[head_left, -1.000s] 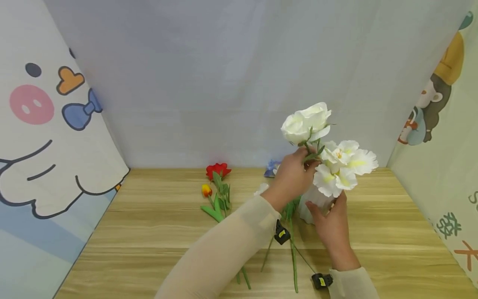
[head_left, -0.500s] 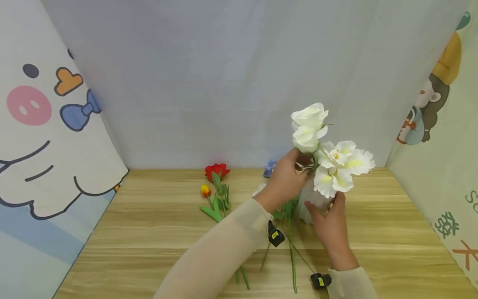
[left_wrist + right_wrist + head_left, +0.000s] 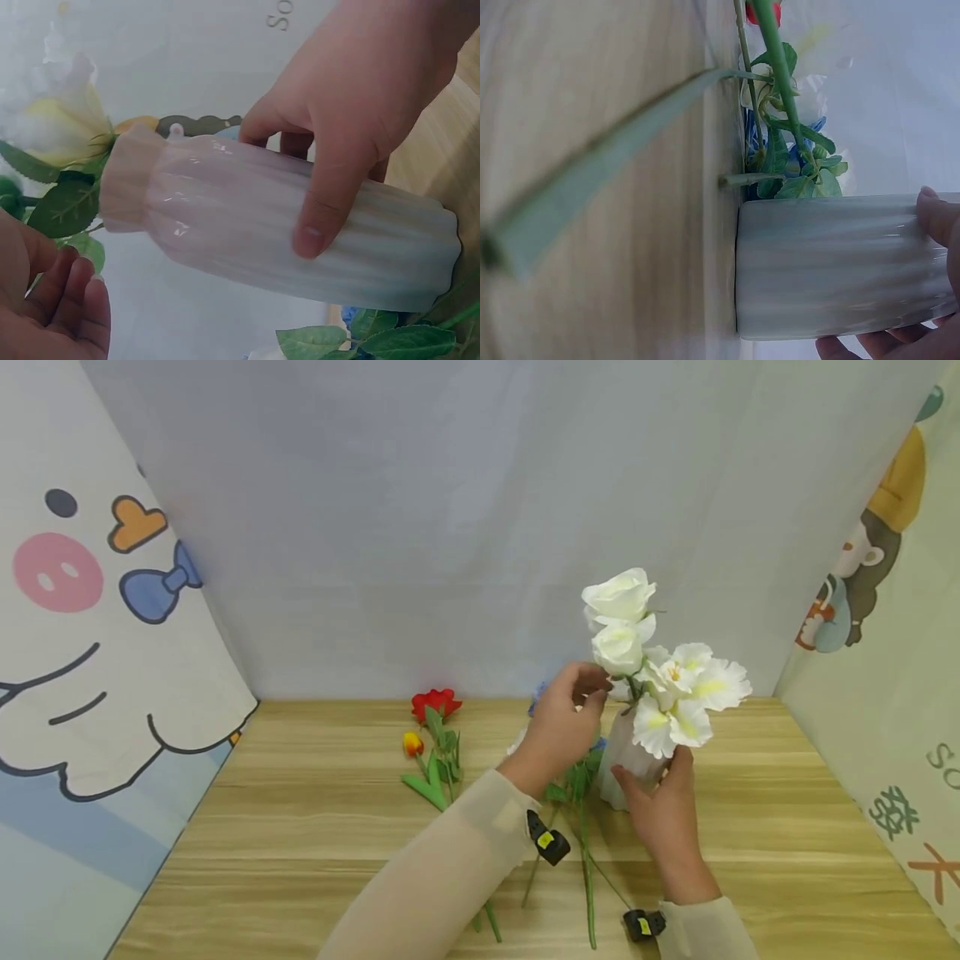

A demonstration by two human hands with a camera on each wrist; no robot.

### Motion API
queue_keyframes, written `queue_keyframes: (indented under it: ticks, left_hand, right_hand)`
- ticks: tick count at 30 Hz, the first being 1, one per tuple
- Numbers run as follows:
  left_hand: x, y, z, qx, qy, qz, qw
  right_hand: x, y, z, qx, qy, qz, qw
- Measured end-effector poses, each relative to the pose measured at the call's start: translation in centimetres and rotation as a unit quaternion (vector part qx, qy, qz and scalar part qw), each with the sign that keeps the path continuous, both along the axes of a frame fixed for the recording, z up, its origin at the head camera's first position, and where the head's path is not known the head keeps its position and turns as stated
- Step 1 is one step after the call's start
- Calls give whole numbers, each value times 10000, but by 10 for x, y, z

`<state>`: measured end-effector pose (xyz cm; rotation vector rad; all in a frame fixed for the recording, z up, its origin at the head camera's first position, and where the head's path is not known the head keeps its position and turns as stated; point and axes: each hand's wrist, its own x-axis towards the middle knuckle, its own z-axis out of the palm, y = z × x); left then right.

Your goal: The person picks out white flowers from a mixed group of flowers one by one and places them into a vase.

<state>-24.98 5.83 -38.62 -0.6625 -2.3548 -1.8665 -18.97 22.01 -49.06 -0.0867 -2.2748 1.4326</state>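
Observation:
A ribbed white vase stands upright toward the right of the table. My right hand grips its side, thumb in front, as the left wrist view also shows. Out of the vase's mouth rise white roses and a large ruffled white flower with yellow marks. My left hand is beside the rose stems, left of the vase mouth. Its fingers are loosely bent near the green leaves in the left wrist view. No stem shows in its grasp; whether the fingertips touch a leaf is unclear.
Left of the vase lie stems with green leaves and blue blooms, partly behind my left arm. A red flower and an orange-yellow tulip lie farther left on the wooden table. A pale curtain hangs behind.
The white roses have shifted slightly right and settled lower and more upright. My left hand has let go of their stem and drawn left and down. My right hand stays on the vase.

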Motion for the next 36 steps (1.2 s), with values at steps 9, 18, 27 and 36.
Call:
queue_keyframes:
  ticks: [9, 18, 27, 36]
  left_hand:
    - [3, -24, -3, 405, -110, 548, 9976]
    - [19, -38, -22, 398, -254, 692, 9965]
    - [39, -41, -40, 174, -341, 699, 9968]
    - [53, -31, -67, -441, -479, 848, 9943]
  right_hand:
    - [0, -3, 3, -63, -224, -5, 9997]
    - [1, -2, 2, -23, -275, -20, 9996]
    - [1, -2, 2, -29, -305, -44, 9995]
    - [2, -2, 2, -6, -237, -39, 9997]
